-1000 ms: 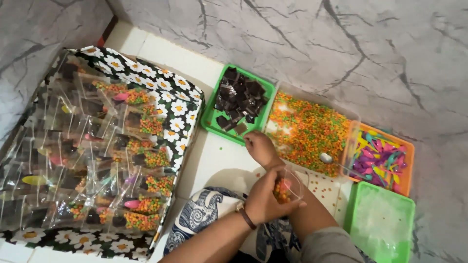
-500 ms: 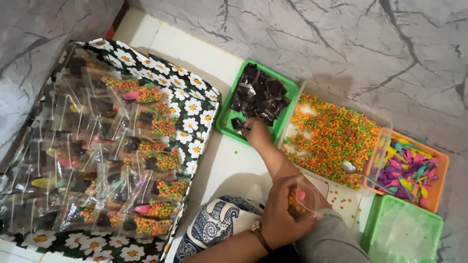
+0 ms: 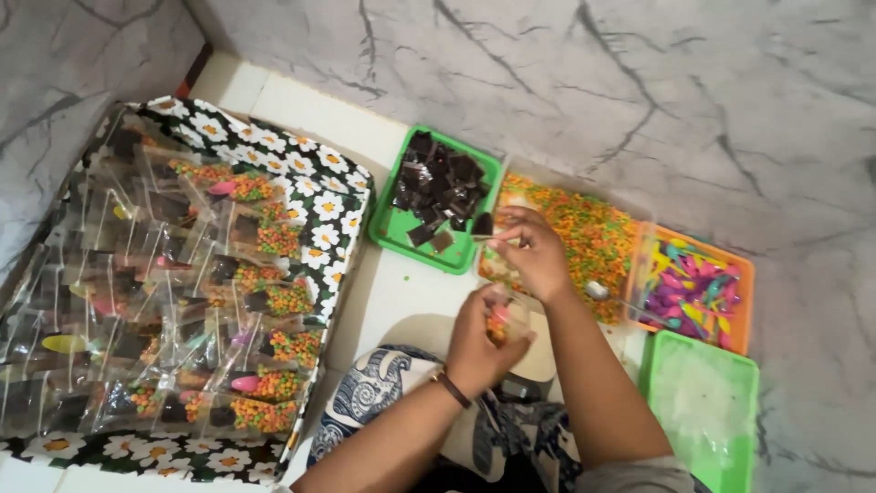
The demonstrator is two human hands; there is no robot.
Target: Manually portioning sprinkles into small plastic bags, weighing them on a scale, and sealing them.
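Both our hands work over the lap: our right hand pinches a dark chocolate piece just lifted beside the green tray at twelve o'clock, while our left hand grips a small clear bag, mouth up to receive it.

Right hand reaching forward, fingers pinched; left hand cupped, gripping.

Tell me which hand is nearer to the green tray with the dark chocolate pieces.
The right hand. It holds a dark piece at the near right corner of the green tray. The left hand is lower, over the lap, holding a small clear bag.
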